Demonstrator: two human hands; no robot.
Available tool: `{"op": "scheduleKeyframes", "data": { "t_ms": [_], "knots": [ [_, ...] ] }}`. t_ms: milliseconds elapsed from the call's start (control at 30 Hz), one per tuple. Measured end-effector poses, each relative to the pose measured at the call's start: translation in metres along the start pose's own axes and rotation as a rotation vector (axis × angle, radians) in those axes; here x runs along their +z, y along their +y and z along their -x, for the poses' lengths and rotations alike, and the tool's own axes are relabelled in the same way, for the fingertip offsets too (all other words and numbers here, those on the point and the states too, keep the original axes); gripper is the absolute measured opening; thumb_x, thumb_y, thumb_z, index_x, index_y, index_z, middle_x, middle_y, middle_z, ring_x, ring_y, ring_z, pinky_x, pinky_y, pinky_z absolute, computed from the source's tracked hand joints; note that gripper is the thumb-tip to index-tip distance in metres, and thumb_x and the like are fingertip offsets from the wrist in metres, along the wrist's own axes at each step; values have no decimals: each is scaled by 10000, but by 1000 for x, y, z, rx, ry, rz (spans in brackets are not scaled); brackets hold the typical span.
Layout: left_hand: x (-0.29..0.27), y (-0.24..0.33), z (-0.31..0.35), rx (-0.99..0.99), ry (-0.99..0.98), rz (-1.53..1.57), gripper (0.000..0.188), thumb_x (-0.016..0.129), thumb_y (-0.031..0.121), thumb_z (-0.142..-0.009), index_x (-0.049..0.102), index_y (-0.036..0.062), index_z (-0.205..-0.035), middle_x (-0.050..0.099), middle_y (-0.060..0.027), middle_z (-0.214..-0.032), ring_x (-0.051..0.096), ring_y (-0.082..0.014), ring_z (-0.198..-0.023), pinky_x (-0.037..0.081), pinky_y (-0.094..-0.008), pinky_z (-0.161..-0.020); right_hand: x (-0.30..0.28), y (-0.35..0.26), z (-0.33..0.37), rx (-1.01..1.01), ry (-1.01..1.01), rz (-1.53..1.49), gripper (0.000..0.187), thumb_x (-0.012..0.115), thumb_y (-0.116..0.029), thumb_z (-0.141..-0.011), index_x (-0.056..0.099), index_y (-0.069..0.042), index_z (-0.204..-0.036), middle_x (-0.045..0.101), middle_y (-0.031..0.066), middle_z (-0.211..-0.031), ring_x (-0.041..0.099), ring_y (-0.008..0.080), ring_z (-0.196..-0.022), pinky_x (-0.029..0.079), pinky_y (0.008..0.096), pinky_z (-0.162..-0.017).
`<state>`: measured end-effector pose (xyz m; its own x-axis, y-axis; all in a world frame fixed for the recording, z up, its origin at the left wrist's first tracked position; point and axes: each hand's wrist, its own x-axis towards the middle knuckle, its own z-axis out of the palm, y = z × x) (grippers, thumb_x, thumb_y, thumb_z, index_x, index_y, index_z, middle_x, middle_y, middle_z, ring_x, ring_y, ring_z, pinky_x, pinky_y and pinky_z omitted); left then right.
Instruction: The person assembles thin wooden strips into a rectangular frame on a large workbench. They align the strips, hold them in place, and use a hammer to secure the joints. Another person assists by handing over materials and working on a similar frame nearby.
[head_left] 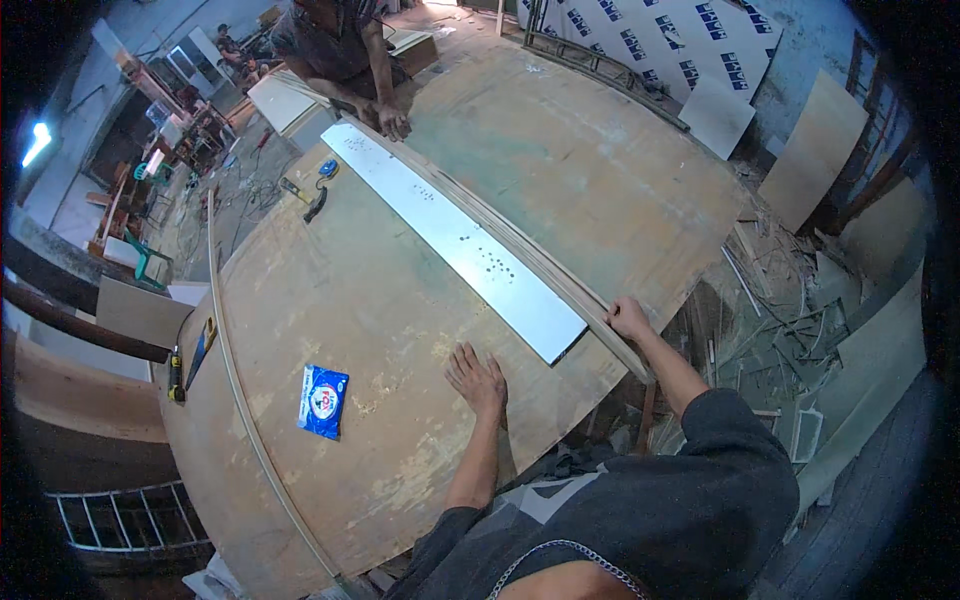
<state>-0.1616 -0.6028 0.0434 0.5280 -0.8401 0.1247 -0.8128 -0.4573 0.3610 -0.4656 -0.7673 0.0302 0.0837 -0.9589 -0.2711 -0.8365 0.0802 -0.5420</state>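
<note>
My left hand (475, 380) lies flat on the wooden worktable (400, 465), fingers spread and nothing in it. My right hand (630, 318) is closed around the near end of long, thin wooden strips (570, 283). The strips run diagonally across the table along the right edge of a long white board (450, 240). Clusters of small dark specks, too small to name, lie on the board. At the far end, a co-worker's hands (392, 120) rest by the strips.
A blue packet (323, 401) lies left of my left hand. Farther off are a hammer (312, 205) and a blue tape measure (328, 169). A long thin strip (240, 400) and a handsaw (201, 350) lie along the left side. Scrap pieces (800, 340) litter the floor at right.
</note>
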Motion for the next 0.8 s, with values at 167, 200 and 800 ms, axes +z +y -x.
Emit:
{"op": "scheduleKeyframes", "data": {
  "t_ms": [167,200,800],
  "knots": [
    [1,-1,1,2,0,-2,558,416,358,-923,324,58,-1385,286,-120,-1456,183,-300,-1378,59,-498,-1119,-1,3,12,-61,81,25,211,734,-227,-680,625,-48,-695,632,136,-702,617,268,-670,481,376,-618],
    [1,-1,1,-3,-2,-1,559,412,361,-923,324,59,-1386,286,-119,-1457,180,-299,-1380,58,-498,-1120,0,5,12,-58,86,21,204,730,-223,-680,625,-48,-693,630,135,-696,616,267,-663,480,376,-613],
    [-5,131,-18,839,-54,572,393,621,216,-815,535,47,-1160,573,-144,-1102,498,-303,-1095,291,-469,-1033,-6,12,24,44,35,-43,172,643,-228,-739,645,-59,-771,649,172,-833,625,336,-797,480,423,-693]
  ]
}}
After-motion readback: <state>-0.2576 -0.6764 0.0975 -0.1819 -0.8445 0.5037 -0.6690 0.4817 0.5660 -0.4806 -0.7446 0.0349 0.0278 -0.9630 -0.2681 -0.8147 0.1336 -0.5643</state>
